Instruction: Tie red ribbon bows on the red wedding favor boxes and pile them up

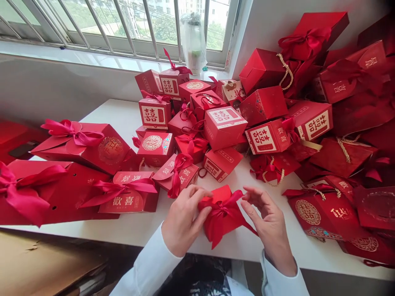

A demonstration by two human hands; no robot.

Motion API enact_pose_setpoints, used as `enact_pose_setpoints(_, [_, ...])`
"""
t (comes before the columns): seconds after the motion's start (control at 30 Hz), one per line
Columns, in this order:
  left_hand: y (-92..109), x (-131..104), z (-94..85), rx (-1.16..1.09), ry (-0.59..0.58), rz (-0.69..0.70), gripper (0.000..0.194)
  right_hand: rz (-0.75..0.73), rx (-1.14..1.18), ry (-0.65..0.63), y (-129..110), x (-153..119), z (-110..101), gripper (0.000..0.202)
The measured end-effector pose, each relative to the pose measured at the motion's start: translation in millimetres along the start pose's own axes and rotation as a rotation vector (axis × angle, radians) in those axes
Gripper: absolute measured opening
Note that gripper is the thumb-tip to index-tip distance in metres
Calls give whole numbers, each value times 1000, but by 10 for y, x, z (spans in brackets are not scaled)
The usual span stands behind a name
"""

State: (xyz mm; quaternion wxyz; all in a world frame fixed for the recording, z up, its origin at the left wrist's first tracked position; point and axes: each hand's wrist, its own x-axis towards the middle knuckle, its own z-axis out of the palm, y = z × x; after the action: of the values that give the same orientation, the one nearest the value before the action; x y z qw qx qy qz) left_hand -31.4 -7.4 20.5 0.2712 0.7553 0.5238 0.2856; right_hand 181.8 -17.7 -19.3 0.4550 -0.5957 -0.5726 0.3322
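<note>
A small red gift box (222, 190) stands on the white table in front of me, tied with a glossy red ribbon bow (222, 209). My left hand (187, 220) is at the bow's left side, its thumb and fingers closed around that loop. On the other side, my right hand (269, 224) has its thumb and fingertips drawn together at the tip of the right loop. One ribbon tail hangs down the near face, and another runs out beneath my right hand. Part of the box's left side is hidden by my left fingers.
Several red boxes, like the one with a square label (225, 119), are heaped behind. Larger bow-tied boxes (108, 150) lie left. More boxes and rope-handled bags (324, 209) crowd the right. A wrapped bottle (194, 45) stands on the windowsill. Cardboard (46, 263) lies below the table's left edge.
</note>
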Motion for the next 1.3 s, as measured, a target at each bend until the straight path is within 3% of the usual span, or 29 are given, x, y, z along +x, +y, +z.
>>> enact_pose_setpoints(0.07, [91, -55, -97, 51, -63, 48, 27, -59, -74, 123, -110, -62, -36, 35])
enact_pose_setpoints(0.13, [159, -56, -175, 53, -114, 104, 32, -211, -231, 178, -233, -167, -86, 25])
enact_pose_setpoints(0.23, [173, 47, -201, 31, -176, 158, 24, -526, -390, 59, -396, -330, -93, 11])
enact_pose_setpoints(0.33, [114, 183, -122, 63, -204, 177, 15, -689, -473, -46, -457, -407, 17, 23])
enact_pose_setpoints(0.47, [64, 242, 12, 71, -167, 185, 11, -757, -614, -68, -383, -399, 158, 24])
enact_pose_setpoints(0.63, [61, 213, 107, 56, -127, 165, 5, -830, -541, -46, -310, -400, 190, 22])
enact_pose_setpoints(1.03, [8, 183, 144, -15, -67, 164, 11, -881, -385, -55, -377, -404, 267, 24])
enact_pose_setpoints(1.3, [-20, 167, 163, -47, -44, 175, 12, -926, -390, -128, -344, -402, 277, 23])
